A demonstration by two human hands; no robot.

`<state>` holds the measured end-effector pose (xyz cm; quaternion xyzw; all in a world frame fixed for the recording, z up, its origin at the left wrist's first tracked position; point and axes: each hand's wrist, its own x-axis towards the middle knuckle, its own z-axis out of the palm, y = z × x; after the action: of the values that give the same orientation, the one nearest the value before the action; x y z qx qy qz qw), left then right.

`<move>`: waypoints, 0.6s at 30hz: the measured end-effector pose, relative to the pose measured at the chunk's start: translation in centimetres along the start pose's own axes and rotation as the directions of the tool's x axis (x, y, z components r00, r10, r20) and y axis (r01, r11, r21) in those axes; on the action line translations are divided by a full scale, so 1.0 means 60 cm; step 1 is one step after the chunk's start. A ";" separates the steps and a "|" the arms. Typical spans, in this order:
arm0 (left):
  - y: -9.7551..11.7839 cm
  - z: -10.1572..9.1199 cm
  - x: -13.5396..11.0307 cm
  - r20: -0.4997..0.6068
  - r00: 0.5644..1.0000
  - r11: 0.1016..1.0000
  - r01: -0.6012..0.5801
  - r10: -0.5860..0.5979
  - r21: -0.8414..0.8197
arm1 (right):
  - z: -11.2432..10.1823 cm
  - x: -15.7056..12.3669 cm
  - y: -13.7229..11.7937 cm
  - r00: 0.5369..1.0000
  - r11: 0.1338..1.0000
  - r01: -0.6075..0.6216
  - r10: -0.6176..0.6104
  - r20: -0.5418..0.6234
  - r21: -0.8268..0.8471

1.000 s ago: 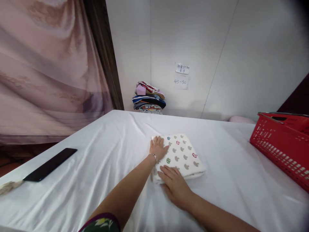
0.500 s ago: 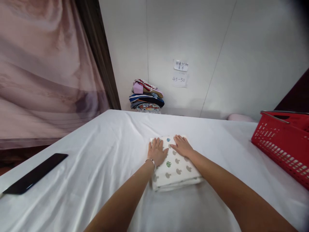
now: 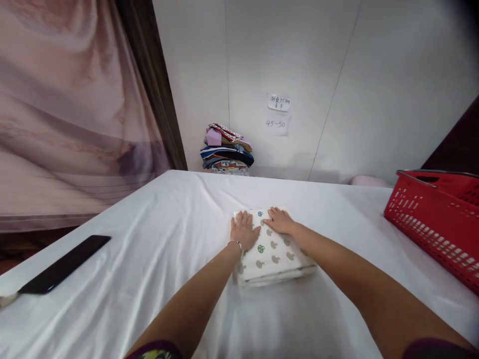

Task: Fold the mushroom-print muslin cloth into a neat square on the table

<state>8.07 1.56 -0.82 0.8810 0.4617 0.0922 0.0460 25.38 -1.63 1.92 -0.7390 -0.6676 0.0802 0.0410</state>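
Item, one folded mushroom-print cloth [image 3: 267, 264], white with grey, green and blue motifs: on the white-covered tabletop [image 3: 168, 239], its layers showing along the near edge, beneath both our hands. Item, our left hand [image 3: 244, 233]: laid flat on the cloth's left side, fingers spread and gripping nothing; thin bracelet [image 3: 238, 243] at the wrist; place on the cloth unchanged from a second ago. Item, our right hand [image 3: 280, 222]: laid on the cloth's far part, fingers extended, gripping nothing; a second ago we had it at the near edge, and half a second ago it already lay here. Item, purple-edged sleeves, left sleeve [image 3: 157, 352] and right sleeve [image 3: 437, 349]: both in view, where half a second ago we saw neither. Item, red plastic basket [image 3: 434, 214], metal-handled: at the tabletop's right. Item, black flat slab [image 3: 65, 266]: at the left, well apart from the cloth. Item, stack of folded fabrics [image 3: 227, 152]: beyond the far edge
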 end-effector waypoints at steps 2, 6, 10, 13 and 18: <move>0.000 -0.001 0.000 0.000 1.000 1.000 -0.001 0.001 0.000 | -0.006 0.007 -0.014 1.000 1.000 0.018 -0.018 -0.016 0.006; 0.001 -0.003 0.000 0.002 1.000 1.000 0.002 -0.002 0.005 | 0.010 0.005 -0.042 0.997 0.997 0.070 -0.070 -0.037 0.019; 0.001 -0.005 0.001 0.005 1.000 1.000 -0.004 0.004 0.015 | 0.020 -0.003 -0.049 0.997 0.996 0.076 -0.076 -0.013 0.037; 0.002 -0.007 0.001 0.032 0.999 1.000 0.004 -0.005 0.009 | 0.011 -0.013 -0.042 0.998 0.997 0.067 -0.067 0.015 0.047; 0.007 -0.013 -0.002 0.067 0.998 1.000 0.017 -0.016 -0.004 | 0.015 -0.062 -0.028 0.999 0.999 0.028 -0.028 0.019 0.033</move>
<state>8.20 1.24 -0.01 0.8797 0.4669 0.0632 0.0642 23.21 -5.21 1.56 -0.7281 -0.6768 0.0976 0.0479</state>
